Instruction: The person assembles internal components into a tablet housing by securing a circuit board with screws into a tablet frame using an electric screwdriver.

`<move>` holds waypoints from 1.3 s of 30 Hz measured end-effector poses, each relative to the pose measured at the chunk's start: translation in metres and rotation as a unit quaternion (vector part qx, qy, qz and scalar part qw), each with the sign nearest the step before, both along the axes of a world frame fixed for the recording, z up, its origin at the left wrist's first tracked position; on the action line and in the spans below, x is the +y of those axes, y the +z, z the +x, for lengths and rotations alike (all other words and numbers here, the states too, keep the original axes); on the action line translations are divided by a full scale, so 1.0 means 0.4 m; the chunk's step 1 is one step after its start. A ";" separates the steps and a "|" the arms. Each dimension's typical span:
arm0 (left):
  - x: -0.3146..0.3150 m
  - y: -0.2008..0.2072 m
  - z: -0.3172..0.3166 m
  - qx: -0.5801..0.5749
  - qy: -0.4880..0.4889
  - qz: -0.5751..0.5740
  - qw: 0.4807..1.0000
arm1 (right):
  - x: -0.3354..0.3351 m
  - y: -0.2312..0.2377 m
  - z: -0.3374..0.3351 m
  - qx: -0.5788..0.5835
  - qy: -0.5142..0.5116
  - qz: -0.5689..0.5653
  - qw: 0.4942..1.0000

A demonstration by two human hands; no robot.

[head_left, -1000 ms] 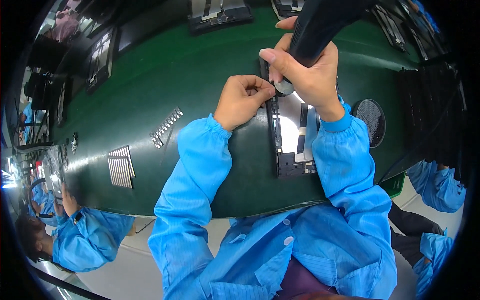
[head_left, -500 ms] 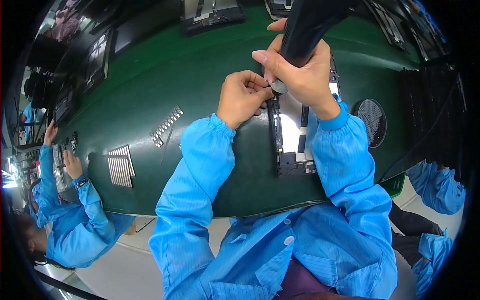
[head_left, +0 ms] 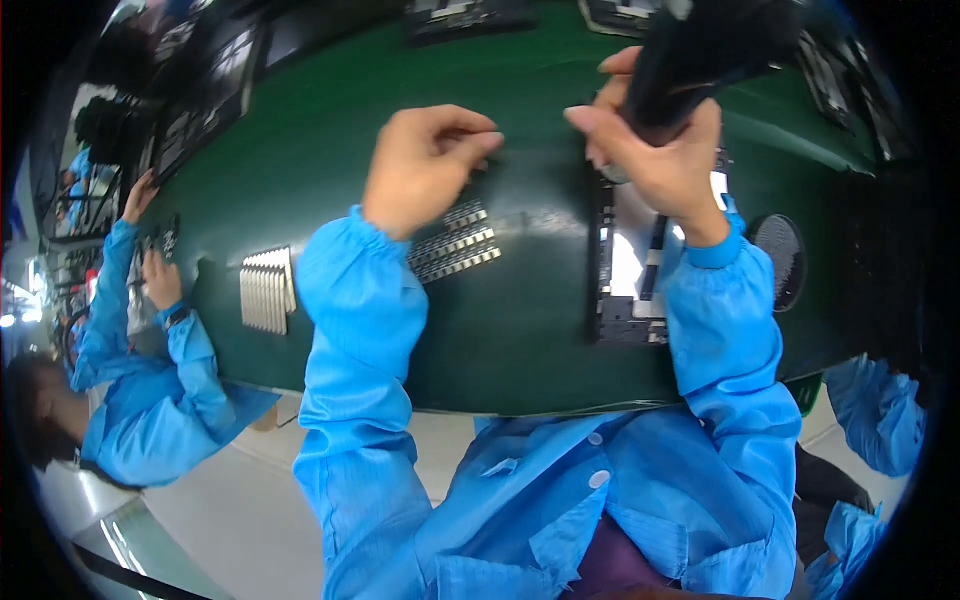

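If loosening right hand (head_left: 660,165) wrapped around bulky black tool (head_left: 690,75), could dent rectangular black-framed panel (head_left: 630,265), two o'clock; cannot tell contents of pinched left hand (head_left: 418,165).

Bright across the middle here, dropping off into black around the round fisheye rim! Glaring hard white off the pale panel (head_left: 627,262) of the opened electronic device (head_left: 622,318), gleaming more softly on the green tabletop (head_left: 520,330). Smeared at the left hand (head_left: 425,165), fuzzy along the black handheld tool (head_left: 690,75). Flaring at far left, murky at right, bowed along the table's front edge (head_left: 540,413).
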State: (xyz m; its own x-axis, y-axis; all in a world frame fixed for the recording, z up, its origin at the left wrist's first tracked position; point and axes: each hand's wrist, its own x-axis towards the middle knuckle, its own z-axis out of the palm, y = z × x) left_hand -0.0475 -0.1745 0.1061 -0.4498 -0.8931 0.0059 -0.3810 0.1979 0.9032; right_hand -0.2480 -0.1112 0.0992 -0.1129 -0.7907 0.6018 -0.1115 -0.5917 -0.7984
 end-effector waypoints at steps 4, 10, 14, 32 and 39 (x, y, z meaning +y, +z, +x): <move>0.014 -0.009 0.116 -0.150 -0.009 -0.140 0.979 | 0.025 0.010 -0.069 0.011 -0.034 0.012 0.999; 0.130 -0.107 0.105 -0.107 0.041 -0.140 0.984 | 0.018 0.039 -0.065 0.024 -0.041 -0.005 0.999; 0.137 -0.112 0.203 -0.221 0.061 -0.205 0.951 | 0.010 0.072 -0.046 0.028 0.007 -0.063 0.998; 0.471 -0.081 0.461 -0.264 0.320 -0.274 0.868 | -0.081 -0.062 0.002 -0.079 0.055 -0.014 0.995; 0.474 -0.118 0.284 -0.172 0.264 -0.222 0.923 | -0.096 -0.086 0.019 -0.038 0.056 -0.006 0.998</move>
State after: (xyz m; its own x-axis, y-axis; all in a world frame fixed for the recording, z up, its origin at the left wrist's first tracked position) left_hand 0.0660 0.0150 0.0588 0.0034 -0.9320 0.3625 -0.7788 0.2249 0.5856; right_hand -0.2406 -0.1497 0.0648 -0.0688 -0.7942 0.6038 0.0164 -0.6061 -0.7953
